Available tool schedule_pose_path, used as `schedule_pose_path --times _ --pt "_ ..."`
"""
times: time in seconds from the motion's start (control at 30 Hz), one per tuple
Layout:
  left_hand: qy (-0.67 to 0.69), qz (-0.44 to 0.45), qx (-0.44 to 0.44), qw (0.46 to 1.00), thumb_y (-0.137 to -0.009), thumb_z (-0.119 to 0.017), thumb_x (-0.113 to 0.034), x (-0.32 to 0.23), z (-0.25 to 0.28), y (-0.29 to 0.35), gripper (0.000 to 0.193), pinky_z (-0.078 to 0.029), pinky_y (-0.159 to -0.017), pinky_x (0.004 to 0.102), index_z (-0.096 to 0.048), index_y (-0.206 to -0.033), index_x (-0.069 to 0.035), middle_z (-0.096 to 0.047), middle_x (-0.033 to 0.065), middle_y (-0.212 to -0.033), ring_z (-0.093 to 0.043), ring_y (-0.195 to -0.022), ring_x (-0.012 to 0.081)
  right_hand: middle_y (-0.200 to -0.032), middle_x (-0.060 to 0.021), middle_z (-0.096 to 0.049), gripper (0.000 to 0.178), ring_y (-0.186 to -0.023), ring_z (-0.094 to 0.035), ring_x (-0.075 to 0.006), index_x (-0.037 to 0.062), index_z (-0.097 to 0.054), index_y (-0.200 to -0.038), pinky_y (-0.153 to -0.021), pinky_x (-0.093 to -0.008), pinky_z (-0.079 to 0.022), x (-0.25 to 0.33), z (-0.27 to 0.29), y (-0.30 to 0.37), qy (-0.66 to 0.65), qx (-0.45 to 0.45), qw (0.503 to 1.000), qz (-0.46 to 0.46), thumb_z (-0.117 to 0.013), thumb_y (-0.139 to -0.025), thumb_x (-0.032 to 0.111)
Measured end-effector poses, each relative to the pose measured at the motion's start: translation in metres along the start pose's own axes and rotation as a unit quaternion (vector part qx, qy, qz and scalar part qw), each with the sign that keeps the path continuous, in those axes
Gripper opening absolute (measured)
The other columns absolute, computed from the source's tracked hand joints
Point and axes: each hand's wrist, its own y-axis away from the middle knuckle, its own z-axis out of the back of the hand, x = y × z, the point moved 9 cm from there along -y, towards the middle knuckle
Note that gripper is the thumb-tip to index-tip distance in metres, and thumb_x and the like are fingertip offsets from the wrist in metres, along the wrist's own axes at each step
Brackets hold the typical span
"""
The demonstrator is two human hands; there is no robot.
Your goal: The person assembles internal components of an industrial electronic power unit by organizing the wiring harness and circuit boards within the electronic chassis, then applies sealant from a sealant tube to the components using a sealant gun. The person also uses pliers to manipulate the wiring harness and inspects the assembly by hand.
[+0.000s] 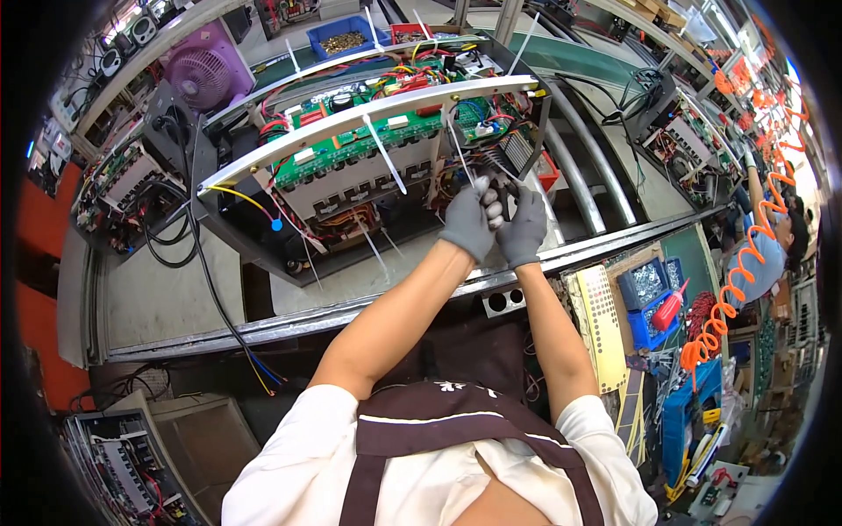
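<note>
Evidently the close work is at the front right corner of the open dark metal chassis point(250, 237), which lies across the bench just ahead of the person, inside the silver edge rail point(351, 304). Its open side faces the body, probably so that both hands can get at the wiring beneath the green circuit board point(351, 144).

The gloved left hand point(469, 223) has its fingers curled beside a white cable tie point(461, 149) that hangs from the silver crossbar point(307, 137); it looks like a pinch, though I cannot tell on what. The gloved right hand point(524, 223) is bent in close to it, fingertips gathered over something dark, and its exact grip is hidden too. Keeping them almost touching would suit fine work on thin strands.

Another cable tie point(386, 159) dangles loose-ended from the bar, perhaps left long for later trimming. On the right, the blue bin point(638, 328) and red squeeze bottle point(669, 307) sit within easy reach, presumably for that reason.
</note>
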Motion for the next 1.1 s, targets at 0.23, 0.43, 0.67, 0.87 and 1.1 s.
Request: schedule_pose_path --times 0.23,0.43,0.67,0.87,1.1 --pt "0.048 0.023 0.058 0.997 -0.094 -0.045 -0.028 -0.002 -0.015 -0.005 0.018 -0.023 -0.041 0.0249 -0.049 -0.083 -0.014 -0.031 -0.0046 -0.056 -0.027 -0.045 0.0094 -0.094 -0.0116 -0.048 0.062 -0.092 -0.048 -0.0318 0.0095 -0.048 -0.112 -0.078 -0.0419 -0.038 0.013 0.024 -0.011 0.075 -0.063 0.995 0.022 -0.071 -0.055 0.017" --pt "0.064 0.034 0.062 0.995 -0.095 -0.042 -0.025 -0.003 -0.006 0.005 0.019 -0.023 -0.038 0.0236 -0.052 -0.091 -0.009 -0.031 -0.0045 -0.056 -0.028 -0.044 0.0085 -0.095 -0.011 -0.048 0.062 -0.093 -0.046 -0.0313 0.0096 -0.048 -0.114 -0.08 -0.0427 -0.036 0.034 0.028 -0.016 0.093 -0.077 0.987 0.102 -0.072 -0.058 0.022" --pt "0.056 0.041 0.067 0.995 -0.093 -0.046 -0.027 -0.003 -0.006 0.006 0.018 -0.023 -0.038 0.0238 -0.053 -0.091 -0.01 -0.031 -0.0056 -0.054 -0.027 -0.041 0.0075 -0.095 -0.0107 -0.049 0.05 -0.093 -0.048 -0.0305 0.0104 -0.049 -0.114 -0.079 -0.0422 -0.037 0.036 0.027 -0.021 0.104 -0.105 0.98 0.13 -0.065 -0.068 0.023" --pt "0.053 0.064 0.033 0.996 -0.094 -0.044 -0.025 0.0 -0.002 0.008 0.017 -0.02 -0.037 0.0226 -0.051 -0.089 -0.01 -0.03 -0.0051 -0.054 -0.025 -0.041 0.0075 -0.094 -0.0093 -0.05 0.044 -0.09 -0.049 -0.0294 0.0119 -0.051 -0.111 -0.075 -0.0421 -0.037 0.042 0.033 -0.027 0.121 -0.094 0.975 0.163 -0.063 -0.071 0.022" --pt "0.036 0.056 0.009 0.998 -0.093 -0.048 -0.026 0.0 0.007 0.008 0.016 -0.019 -0.037 0.0224 -0.051 -0.088 -0.01 -0.03 -0.0053 -0.054 -0.024 -0.041 0.0068 -0.089 -0.0095 -0.05 0.05 -0.084 -0.052 -0.0293 0.0124 -0.052 -0.107 -0.067 -0.0405 -0.041 0.041 0.029 -0.035 0.13 0.006 0.971 0.199 -0.07 -0.06 0.019"
